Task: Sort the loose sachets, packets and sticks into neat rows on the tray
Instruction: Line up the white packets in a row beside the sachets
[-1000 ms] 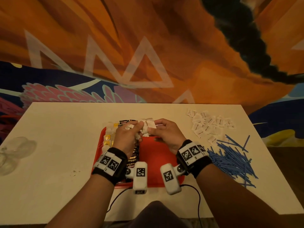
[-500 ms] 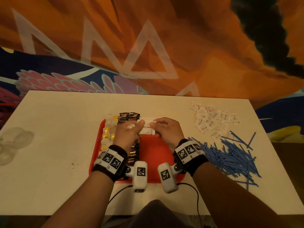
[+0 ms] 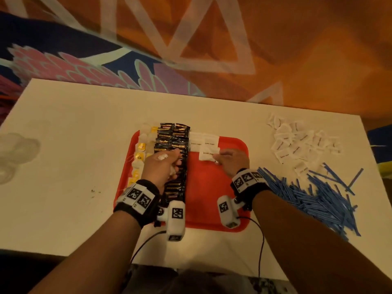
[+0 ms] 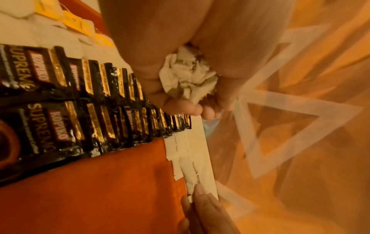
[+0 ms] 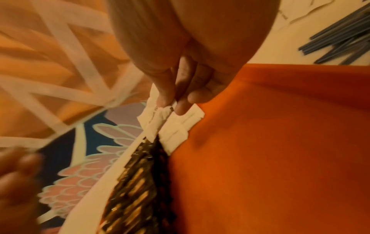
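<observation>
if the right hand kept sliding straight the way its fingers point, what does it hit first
The right hand points up and left across the tray, pinching a brown sugar sachet. Just ahead lie the two white sachets already laid, so it would probably meet those first; the black coffee packets are further left.

Left hand covers part of black coffee packets; sachet count in fist unclear. Bench left edge cropped; clear item there blurred.

Dim warm light, blurred wide-angle edges
</observation>
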